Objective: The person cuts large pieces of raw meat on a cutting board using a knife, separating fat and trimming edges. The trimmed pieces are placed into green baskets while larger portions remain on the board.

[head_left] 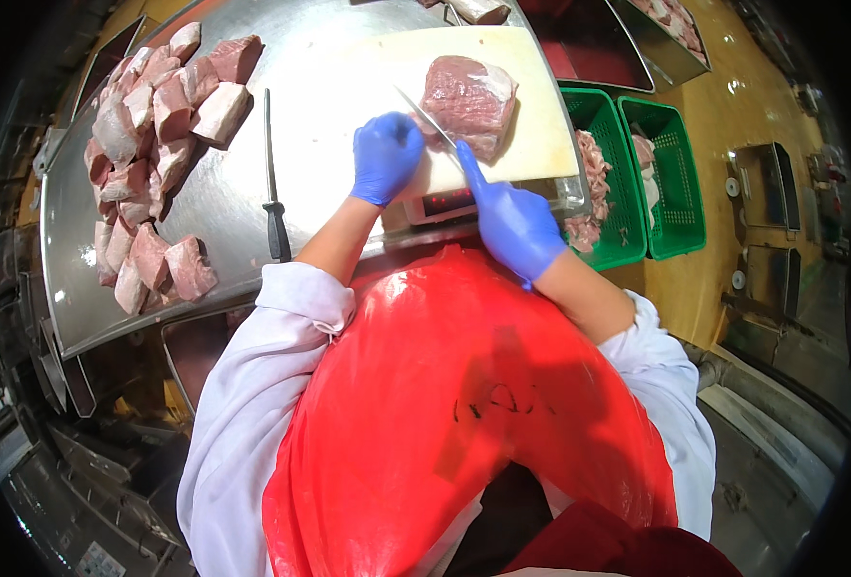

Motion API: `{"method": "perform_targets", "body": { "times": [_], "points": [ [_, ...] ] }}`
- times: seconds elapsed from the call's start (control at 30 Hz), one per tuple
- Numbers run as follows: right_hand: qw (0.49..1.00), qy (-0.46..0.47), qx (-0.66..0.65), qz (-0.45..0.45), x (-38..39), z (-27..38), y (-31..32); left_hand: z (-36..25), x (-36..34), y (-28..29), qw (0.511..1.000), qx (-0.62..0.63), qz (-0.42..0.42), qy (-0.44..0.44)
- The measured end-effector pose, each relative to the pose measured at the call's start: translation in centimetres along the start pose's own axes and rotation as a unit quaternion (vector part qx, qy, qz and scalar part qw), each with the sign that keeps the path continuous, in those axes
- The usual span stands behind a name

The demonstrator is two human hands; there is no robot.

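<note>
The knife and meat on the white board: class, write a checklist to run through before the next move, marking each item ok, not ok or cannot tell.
1. Gloves on: ok; the left hand and right hand both wear blue ones.
2. Knife held: ok; it is in the right hand, forefinger extended along it.
3. Meat resting on the white board: ok.
4. Left hand well away from the blade: not ok, I'd judge; it looks close beside it.
5. Left hand gripping the meat: cannot tell; its fingers are curled out of sight.
6. Sharpening steel out of the way: ok; it lies left of both hands.
</note>
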State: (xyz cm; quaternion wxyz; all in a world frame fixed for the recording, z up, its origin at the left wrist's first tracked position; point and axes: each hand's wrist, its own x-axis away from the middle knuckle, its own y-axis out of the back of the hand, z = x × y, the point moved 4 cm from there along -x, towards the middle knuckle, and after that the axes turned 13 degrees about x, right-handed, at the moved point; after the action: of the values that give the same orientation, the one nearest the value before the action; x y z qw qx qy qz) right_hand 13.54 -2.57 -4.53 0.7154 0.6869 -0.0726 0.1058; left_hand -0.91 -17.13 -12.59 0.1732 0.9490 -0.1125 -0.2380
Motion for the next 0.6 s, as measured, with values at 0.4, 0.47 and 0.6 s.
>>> {"method": "perform_targets", "body": {
  "times": [0.4,0.47,0.6],
  "points": [
    [0.997,0.038,0.027,0.056,10.9,-3.3,0.4,1.1,-0.5,4.1,0.995,-0.04,-0.015,0.09],
    [0.999,0.022,-0.028,-0.019,10.7,-2.9,0.9,1.1,-0.8,4.4,0.999,-0.014,-0.047,-0.005],
    [0.983,0.002,-0.117,-0.14,4.0,-0.2,1.7,-1.4,-0.3,2.5,0.986,-0.073,0.11,-0.103]
  ]
}}
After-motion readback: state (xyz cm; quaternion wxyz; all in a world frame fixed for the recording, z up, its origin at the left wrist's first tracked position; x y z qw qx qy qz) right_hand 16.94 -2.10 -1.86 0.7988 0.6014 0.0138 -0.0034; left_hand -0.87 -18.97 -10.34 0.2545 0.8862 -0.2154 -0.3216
